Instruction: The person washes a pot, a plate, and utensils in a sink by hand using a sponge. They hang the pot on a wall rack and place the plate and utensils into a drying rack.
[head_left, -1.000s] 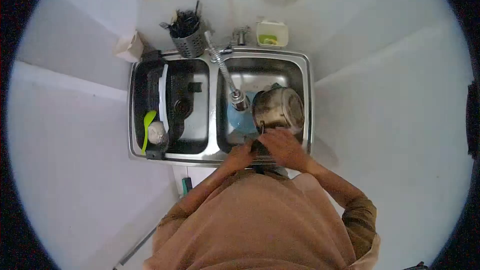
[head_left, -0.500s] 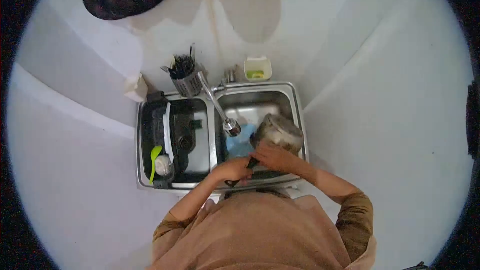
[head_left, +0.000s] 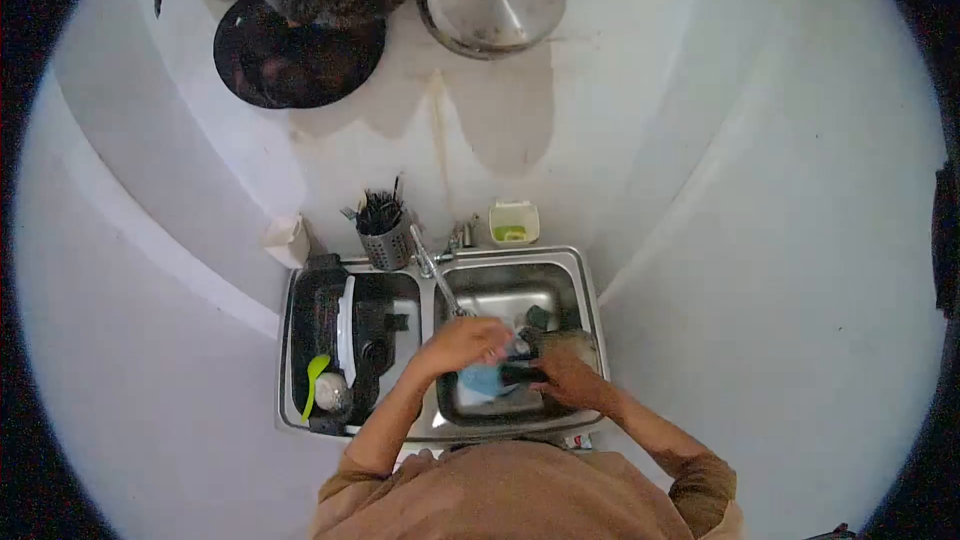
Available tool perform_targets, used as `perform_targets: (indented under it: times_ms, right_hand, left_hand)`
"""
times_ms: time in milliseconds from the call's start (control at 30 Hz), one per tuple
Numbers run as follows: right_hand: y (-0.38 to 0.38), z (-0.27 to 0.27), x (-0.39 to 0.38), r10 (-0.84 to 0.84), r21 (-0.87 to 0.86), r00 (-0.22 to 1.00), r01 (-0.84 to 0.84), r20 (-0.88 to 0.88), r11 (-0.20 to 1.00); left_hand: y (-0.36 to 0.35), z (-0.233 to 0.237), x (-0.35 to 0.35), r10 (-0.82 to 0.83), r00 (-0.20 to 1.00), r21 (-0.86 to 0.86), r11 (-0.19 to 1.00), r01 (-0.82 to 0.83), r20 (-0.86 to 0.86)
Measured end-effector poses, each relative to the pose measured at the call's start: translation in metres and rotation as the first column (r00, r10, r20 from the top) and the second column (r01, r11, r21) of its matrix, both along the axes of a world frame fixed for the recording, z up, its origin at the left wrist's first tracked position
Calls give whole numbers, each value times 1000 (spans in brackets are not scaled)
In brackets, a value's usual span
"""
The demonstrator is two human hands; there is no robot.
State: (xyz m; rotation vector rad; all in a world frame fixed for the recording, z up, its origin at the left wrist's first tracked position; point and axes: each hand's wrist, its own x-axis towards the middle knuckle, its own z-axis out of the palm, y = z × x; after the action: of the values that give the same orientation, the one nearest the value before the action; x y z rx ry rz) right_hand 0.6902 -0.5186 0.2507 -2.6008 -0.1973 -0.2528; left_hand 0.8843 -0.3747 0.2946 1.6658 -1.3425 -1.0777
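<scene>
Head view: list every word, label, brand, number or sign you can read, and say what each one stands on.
None: no readable text anywhere in the view.
Small red, green and white item by the sink's front edge: any print is too small and blurred to read.
Pot at the right hand: no lettering to be made out.
Cutlery holder and white tub: none to be made out either.

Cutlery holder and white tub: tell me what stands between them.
The head view shows the metal tap between the cutlery holder and the white tub.
</scene>
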Motion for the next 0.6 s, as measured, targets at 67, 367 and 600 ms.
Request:
perform_targets:
  times_ms: [67, 367, 600]
  right_hand:
    - [-8, 5, -14, -150, 70, 988, 148, 35, 987]
    - [-1, 9, -3, -641, 239, 767, 618, 30, 749]
    - [-37, 11, 31, -654, 119, 744, 668, -138, 734]
  left_hand:
    - [13, 36, -3, 280, 933, -12, 957, -290, -227]
    - [36, 21, -14, 437, 810, -48, 869, -493, -391]
    - [62, 3, -21, 521, 727, 27, 820, -571, -447]
